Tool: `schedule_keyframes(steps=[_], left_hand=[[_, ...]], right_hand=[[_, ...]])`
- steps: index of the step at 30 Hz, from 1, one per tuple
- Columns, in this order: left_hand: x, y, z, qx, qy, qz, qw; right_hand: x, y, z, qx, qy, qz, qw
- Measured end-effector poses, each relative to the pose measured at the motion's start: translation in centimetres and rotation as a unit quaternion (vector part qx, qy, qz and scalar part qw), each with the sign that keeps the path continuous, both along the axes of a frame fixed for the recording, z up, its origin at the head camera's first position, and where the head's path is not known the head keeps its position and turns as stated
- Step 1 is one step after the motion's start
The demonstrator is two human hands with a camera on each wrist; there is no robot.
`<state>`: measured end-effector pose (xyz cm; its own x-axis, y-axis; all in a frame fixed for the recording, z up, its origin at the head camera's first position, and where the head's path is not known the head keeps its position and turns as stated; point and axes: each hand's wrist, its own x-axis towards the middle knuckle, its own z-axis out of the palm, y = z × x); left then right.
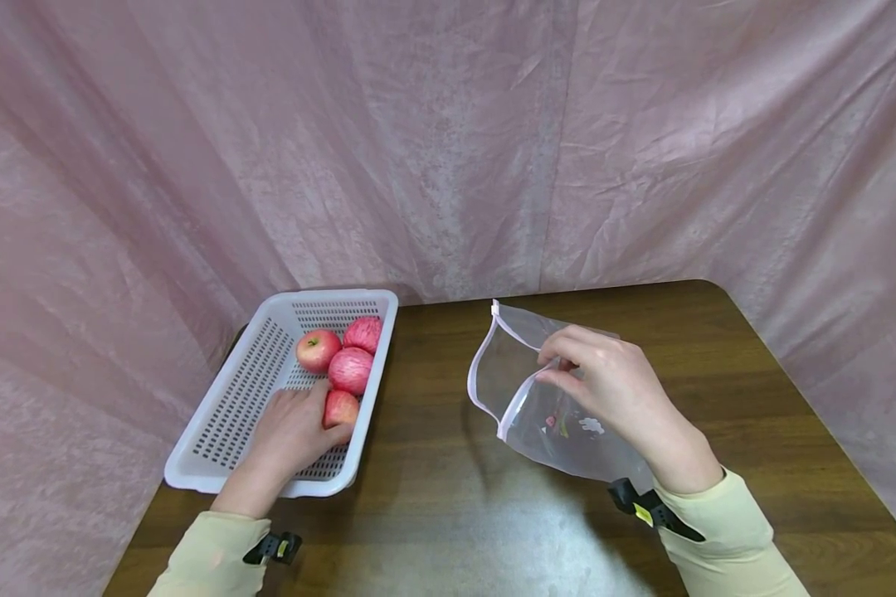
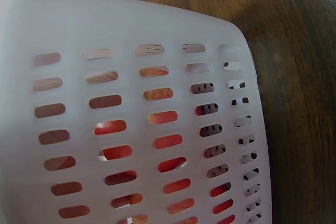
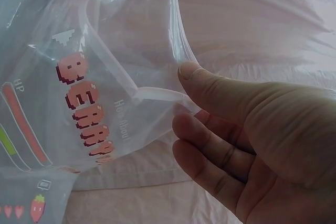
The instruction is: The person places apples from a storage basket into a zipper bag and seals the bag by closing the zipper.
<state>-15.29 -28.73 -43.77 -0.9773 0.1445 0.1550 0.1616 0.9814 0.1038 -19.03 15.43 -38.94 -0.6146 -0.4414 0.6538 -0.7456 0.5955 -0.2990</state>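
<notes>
Right now my right hand (image 1: 612,390) pinches the clear bag (image 1: 523,398) above table center-right, mouth facing left, long axis running left-right. My left hand (image 1: 291,435) grips an apple (image 1: 341,408) in basket (image 1: 216,414), near left.

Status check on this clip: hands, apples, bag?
Left hand in white basket, fingers round nearest apple. Right hand pinches clear zip bag, mouth held open. Three more apples behind. Nothing between basket and bag.

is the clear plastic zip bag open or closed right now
Open: the right hand pinches one edge of the clear plastic zip bag, and its pink-trimmed mouth gapes wide. No apple shows inside.
</notes>
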Motion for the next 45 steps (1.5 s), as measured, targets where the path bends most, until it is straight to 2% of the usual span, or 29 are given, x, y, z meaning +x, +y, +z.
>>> schedule_keyframes(steps=[18,30,40,45], left_hand=[[-0.4,0.0,0.1,-0.012,0.004,-0.011,0.9999],[-0.4,0.2,0.1,0.005,-0.032,0.007,0.9995],[-0.1,0.1,0.5,0.030,0.013,-0.007,0.9995],[0.0,0.1,1.0,0.048,0.016,-0.004,0.9987]], right_hand=[[0.0,0.2,0.1,0.001,-0.004,0.002,1.000],[-0.1,0.3,0.0,0.003,0.002,0.005,1.000],[-0.1,0.3,0.0,0.002,0.001,0.004,1.000],[-0.1,0.3,0.1,0.004,0.001,0.004,1.000]])
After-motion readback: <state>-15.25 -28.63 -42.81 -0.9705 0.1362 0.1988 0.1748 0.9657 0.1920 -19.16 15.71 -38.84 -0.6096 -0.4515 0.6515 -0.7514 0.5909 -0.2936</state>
